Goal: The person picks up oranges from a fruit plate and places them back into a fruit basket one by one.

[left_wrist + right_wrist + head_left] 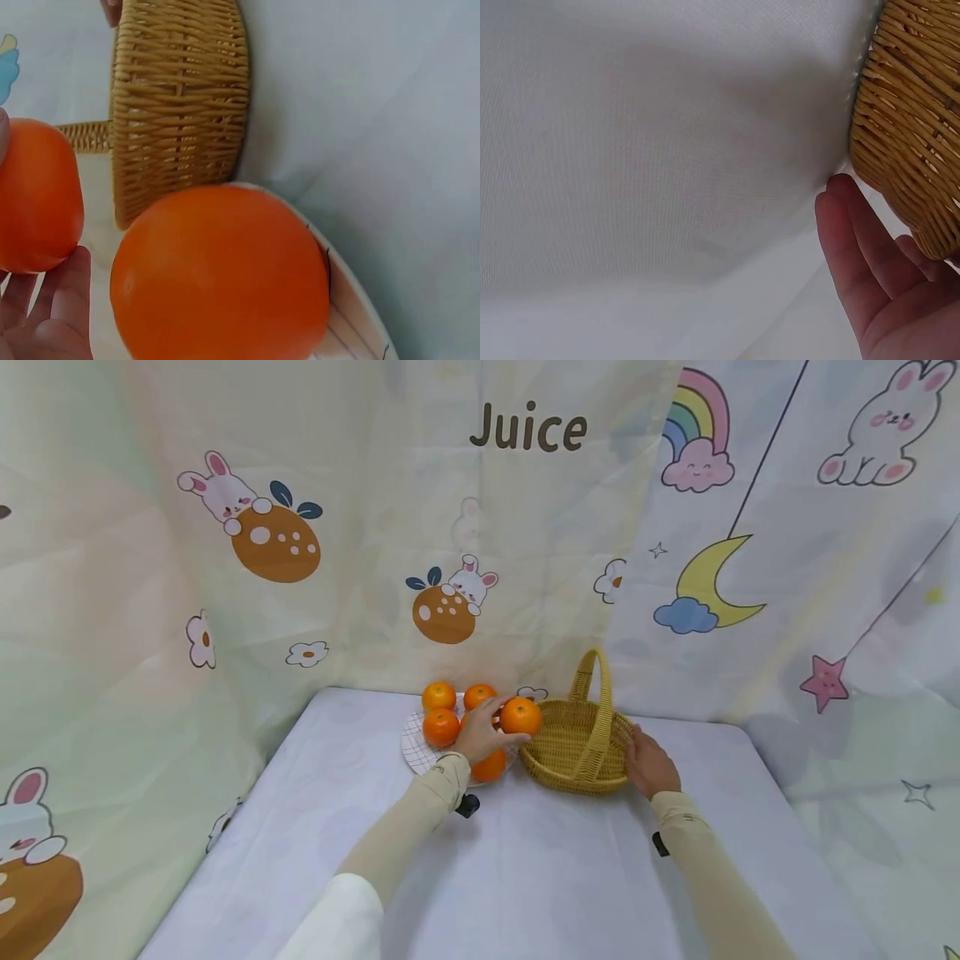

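Note:
My left hand grips an orange, holding it in the air by the left rim of a wicker basket with a tall arched handle. In the left wrist view, fingers and thumb sit around this orange; another orange fills the foreground. Several oranges lie on a round plate with a grid pattern, left of the basket and partly under my left hand. My right hand holds the basket's right rim; in the right wrist view, two fingers extend along its outer side.
A white cloth covers the table. Printed fabric with cartoon rabbits, fruit and the word Juice hangs behind and at both sides. The basket's handle rises over its opening.

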### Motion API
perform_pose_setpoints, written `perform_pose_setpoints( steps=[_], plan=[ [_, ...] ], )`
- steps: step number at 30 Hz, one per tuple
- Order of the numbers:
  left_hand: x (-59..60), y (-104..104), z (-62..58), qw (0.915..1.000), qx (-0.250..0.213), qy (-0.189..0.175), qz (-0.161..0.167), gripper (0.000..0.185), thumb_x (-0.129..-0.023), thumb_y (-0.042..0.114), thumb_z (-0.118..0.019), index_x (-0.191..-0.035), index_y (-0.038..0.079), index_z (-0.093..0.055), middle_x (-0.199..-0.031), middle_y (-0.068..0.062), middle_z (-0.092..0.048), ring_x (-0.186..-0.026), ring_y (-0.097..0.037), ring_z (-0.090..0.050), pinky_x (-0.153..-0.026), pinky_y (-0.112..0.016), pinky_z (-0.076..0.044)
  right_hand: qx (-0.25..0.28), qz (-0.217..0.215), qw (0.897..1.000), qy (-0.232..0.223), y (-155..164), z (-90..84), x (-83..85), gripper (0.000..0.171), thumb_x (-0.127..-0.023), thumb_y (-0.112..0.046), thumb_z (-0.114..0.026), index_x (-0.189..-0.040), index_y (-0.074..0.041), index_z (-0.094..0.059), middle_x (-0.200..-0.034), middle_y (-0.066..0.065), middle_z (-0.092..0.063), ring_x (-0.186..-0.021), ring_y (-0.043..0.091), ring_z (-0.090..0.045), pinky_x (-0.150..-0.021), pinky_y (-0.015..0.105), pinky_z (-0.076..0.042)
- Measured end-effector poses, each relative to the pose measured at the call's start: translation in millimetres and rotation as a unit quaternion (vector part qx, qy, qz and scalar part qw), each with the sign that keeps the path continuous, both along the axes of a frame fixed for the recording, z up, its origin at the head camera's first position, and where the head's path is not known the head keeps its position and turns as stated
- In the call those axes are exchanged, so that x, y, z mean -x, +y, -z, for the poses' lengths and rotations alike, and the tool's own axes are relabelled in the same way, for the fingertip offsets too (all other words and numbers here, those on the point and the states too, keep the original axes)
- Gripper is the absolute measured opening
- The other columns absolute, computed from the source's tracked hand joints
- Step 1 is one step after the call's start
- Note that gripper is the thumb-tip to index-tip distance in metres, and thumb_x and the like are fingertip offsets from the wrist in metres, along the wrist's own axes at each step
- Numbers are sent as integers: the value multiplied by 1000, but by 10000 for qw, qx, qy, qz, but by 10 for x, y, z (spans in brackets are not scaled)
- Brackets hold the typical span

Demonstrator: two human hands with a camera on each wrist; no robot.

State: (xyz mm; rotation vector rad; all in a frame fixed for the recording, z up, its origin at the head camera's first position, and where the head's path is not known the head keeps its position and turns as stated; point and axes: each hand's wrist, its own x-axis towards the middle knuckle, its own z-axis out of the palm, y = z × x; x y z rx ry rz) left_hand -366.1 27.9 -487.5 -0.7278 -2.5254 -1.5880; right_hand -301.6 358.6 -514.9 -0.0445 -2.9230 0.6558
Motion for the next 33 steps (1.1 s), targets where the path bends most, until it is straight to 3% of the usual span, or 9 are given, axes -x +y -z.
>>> perform_pose_setpoints(
  steps=[10, 21, 33],
  plan=[
    [10, 179, 27, 9995, -77, -122, 292, 81, -74, 44, -84, -144, 28, -47, -145, -1, -47, -117, -16, -54, -95, -33, -50, -111, 107, 9997, 169, -17, 27, 25, 54, -107, -26, -23, -150, 7, -24, -145, 32, -37, -130, 48, -38, -104, 60, -34],
    [4, 433, 97, 9982, 442, 271, 313, 87, -72, 47, -84, -145, 20, -47, -149, -4, -44, -130, -22, -46, -105, -41, -41, -26, 161, 9997, 190, 8, 76, 46, 55, -106, -27, -25, -150, 6, -25, -145, 31, -38, -130, 48, -39, -104, 59, -35],
    [-39, 583, 121, 9951, 751, 134, 622, 85, -74, 45, -83, -145, 16, -46, -146, -3, -45, -128, -21, -48, -103, -39, -43, 45, 282, 9995, 156, 6, 68, 42, 53, -106, -24, -30, -151, 4, -25, -146, 29, -38, -132, 45, -38, -106, 58, -33]
  ],
)
